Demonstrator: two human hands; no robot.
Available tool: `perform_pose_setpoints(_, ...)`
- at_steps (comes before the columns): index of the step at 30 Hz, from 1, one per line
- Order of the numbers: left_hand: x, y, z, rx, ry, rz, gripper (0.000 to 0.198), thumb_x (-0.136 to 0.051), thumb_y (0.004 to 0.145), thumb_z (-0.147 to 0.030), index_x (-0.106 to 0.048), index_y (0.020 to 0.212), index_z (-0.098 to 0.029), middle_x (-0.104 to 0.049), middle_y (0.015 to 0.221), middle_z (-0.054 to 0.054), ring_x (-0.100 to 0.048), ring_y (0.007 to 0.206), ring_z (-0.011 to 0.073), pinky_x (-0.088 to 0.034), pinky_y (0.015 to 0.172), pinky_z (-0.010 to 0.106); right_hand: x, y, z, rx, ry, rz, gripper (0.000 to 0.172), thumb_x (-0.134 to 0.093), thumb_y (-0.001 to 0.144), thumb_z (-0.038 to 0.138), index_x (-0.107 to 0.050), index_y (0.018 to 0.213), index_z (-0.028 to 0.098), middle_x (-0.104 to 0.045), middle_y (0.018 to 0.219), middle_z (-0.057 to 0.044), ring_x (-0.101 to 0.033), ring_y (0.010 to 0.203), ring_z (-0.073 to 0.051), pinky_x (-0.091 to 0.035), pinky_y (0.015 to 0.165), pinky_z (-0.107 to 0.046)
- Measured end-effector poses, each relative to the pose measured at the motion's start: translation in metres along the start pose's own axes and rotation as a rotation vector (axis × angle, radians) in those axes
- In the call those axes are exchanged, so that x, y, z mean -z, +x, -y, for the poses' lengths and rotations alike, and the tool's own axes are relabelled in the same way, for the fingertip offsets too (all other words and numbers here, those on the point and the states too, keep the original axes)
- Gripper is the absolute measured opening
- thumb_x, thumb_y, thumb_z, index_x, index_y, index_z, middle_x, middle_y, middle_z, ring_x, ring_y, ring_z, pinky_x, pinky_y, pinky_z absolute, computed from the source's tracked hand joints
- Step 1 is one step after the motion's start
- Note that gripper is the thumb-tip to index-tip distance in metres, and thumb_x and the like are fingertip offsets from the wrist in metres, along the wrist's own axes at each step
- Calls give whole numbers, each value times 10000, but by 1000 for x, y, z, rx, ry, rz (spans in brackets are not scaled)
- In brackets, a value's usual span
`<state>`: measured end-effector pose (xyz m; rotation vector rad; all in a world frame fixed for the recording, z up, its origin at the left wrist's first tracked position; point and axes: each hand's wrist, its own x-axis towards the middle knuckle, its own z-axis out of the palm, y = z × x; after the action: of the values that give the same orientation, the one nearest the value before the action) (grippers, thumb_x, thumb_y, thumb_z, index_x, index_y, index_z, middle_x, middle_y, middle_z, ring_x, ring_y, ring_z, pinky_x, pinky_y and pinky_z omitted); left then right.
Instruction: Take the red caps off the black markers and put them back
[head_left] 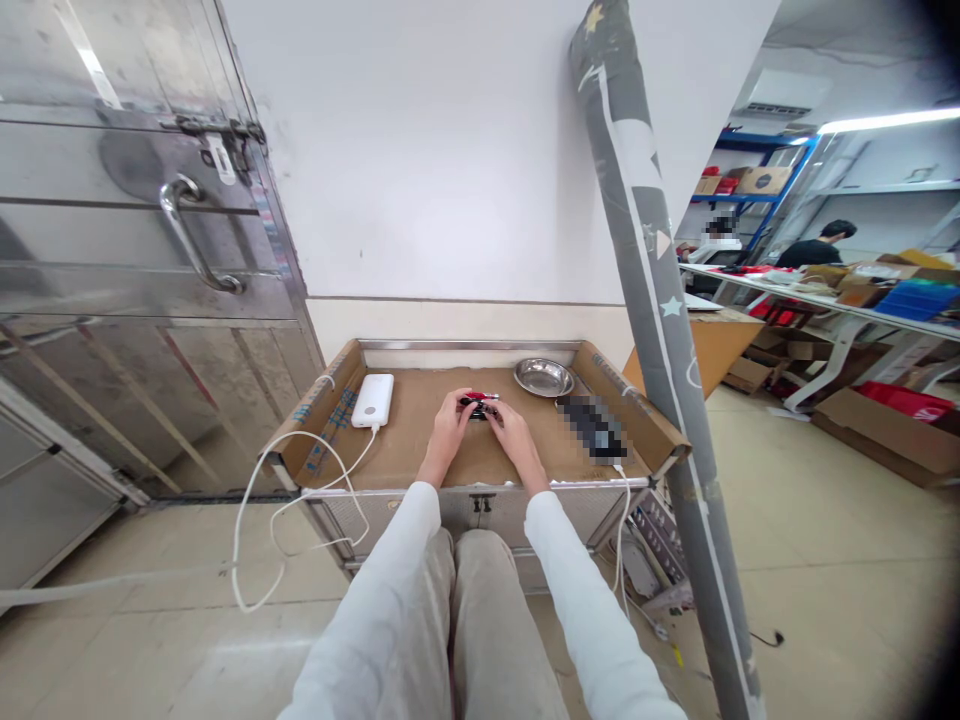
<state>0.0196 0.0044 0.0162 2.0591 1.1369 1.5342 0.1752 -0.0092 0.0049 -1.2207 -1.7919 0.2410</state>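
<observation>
Both my hands meet over the middle of the cardboard-covered table (412,455). Between them is a small black and red object (480,399), too small to name, partly covered by my fingers. My left hand (450,420) grips its left side with bent fingers. On the other side, the fingers of my right hand (512,428) close on its right end. A round metal bowl (543,378) lies behind and to the right of my right hand.
A white power bank (373,400) with a white cable sits at the left. To the right lies a black phone (592,428), partly blurred, with a cable attached. A tall grey roll (652,260) leans by the table's right side. Two people sit at a far workbench (847,290).
</observation>
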Motion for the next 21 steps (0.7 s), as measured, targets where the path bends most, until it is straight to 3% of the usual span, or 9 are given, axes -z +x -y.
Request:
perform_pose_setpoints(6, 3, 0, -1, 21, 19, -127, 275, -396, 961, -365, -496, 1161, -206, -608, 1129, 86, -612, 991, 156, -498, 886, 307, -1, 0, -3, -21, 18, -5, 283, -447, 902, 222, -583, 1150, 207, -655, 1165, -87, -636, 1024, -195, -487, 918, -351)
perform_pose_setpoints(21, 1, 1, 5, -2, -12, -166, 247, -392, 964, -365, -532, 1082, -199, -606, 1040, 75, -614, 952, 157, -496, 845, 303, 0, 0, 0, -14, 7, -60, 184, -520, 881, 268, -664, 979, 209, -705, 1026, -73, -655, 937, -214, -488, 881, -342)
